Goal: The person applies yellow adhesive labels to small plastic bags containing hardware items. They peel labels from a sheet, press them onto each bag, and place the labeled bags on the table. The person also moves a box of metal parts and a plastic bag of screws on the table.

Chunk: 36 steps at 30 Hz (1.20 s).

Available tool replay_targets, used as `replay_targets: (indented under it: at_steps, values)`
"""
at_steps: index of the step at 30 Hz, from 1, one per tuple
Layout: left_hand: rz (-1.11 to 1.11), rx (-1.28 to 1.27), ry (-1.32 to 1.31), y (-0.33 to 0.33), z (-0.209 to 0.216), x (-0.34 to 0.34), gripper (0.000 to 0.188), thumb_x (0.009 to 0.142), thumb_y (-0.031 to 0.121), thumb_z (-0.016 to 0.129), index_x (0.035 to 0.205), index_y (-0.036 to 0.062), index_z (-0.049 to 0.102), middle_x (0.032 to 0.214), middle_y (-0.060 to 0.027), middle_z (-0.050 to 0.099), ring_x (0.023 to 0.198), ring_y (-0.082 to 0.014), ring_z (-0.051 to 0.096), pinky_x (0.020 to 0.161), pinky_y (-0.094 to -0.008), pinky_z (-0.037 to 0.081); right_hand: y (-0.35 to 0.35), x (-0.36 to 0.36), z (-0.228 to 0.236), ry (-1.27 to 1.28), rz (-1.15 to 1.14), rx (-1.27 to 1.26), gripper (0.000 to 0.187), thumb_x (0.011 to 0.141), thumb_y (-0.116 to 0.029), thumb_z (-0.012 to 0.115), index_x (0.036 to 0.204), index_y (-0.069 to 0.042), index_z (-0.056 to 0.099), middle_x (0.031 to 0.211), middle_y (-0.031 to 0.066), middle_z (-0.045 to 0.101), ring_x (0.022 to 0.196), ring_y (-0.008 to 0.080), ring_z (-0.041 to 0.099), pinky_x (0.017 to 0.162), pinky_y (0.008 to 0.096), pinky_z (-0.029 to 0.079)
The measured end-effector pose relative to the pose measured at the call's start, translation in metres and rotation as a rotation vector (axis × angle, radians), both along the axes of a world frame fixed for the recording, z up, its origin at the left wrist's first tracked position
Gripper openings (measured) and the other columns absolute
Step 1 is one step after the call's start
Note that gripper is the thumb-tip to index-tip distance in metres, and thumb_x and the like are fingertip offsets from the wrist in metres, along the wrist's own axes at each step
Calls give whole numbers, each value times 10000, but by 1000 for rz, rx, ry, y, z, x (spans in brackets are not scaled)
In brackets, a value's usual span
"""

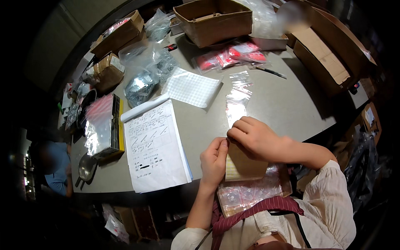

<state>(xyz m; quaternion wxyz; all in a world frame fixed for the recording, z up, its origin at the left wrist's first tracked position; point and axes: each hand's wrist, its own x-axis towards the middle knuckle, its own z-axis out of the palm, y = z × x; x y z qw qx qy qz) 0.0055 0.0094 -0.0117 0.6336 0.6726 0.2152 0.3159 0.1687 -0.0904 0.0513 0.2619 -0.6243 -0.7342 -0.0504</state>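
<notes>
A tan sheet with rows of small yellowish stickers (246, 166) lies close in front of me at the table's near edge. My left hand (213, 161) is closed at its left edge, thumb pressed to the fingers. Over the sheet's top part bends my right hand (259, 139), fingertips pinched together beside the left thumb; what they hold is hidden. Just beyond my hands, a row of overlapping clear zip bags (238, 98) runs away across the table. Below the sheet, a shallow box holds more clear zip bags (250, 196) with small ring-like pieces.
Left of my hands lies a notepad (154, 146). Beyond it are a sheet of round white stickers (192, 86) and a bag of metal parts (141, 85). Red-filled packets (229, 56), a pen (270, 72) and cardboard boxes (214, 25) stand farther back. A person (58, 168) sits at far left.
</notes>
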Motion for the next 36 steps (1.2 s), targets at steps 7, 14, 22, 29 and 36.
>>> replay_targets:
  at_steps: [7, 14, 22, 29, 36]
  values:
    - [-8, -47, 37, 3, 0, -3, 241, 1071, 183, 576, 990, -20, 677, 709, -17, 614, 672, -65, 533, 615, -264, 442, -7, 9, 5, -39, 209, 68, 219, 810, -35, 727, 1014, -14, 650, 937, 99, 628, 844, 282, 620, 751, 381, 524]
    - [72, 4, 104, -2, 5, -1, 230, 1064, 192, 577, 1011, -9, 677, 732, -78, 665, 674, -109, 597, 635, -292, 479, 57, 142, -14, 611, -295, -387, 237, 856, -189, 669, 933, 34, 686, 791, 151, 682, 713, 207, 625, 683, 378, 498]
    - [74, 53, 121, -3, 8, -2, 220, 1057, 186, 583, 1019, -8, 679, 740, -107, 683, 675, -139, 624, 644, -308, 492, 37, 160, -13, 157, -452, -483, 468, 795, -393, 818, 958, 31, 710, 897, 216, 720, 890, 400, 697, 770, 485, 522]
    - [59, 87, 105, -3, 8, 0, 214, 1056, 180, 590, 1014, -12, 675, 732, -89, 674, 671, -116, 603, 631, -294, 478, 21, 160, 22, 351, -384, -579, 348, 861, -259, 804, 978, 21, 633, 859, 104, 661, 818, 204, 627, 737, 364, 494]
    - [55, -23, 102, -2, 12, -3, 222, 1062, 174, 586, 1005, -26, 666, 723, -40, 654, 670, -88, 574, 621, -278, 466, 53, 135, -21, 171, -314, -281, 264, 802, -116, 735, 997, -18, 587, 907, 215, 674, 897, 436, 649, 788, 493, 509]
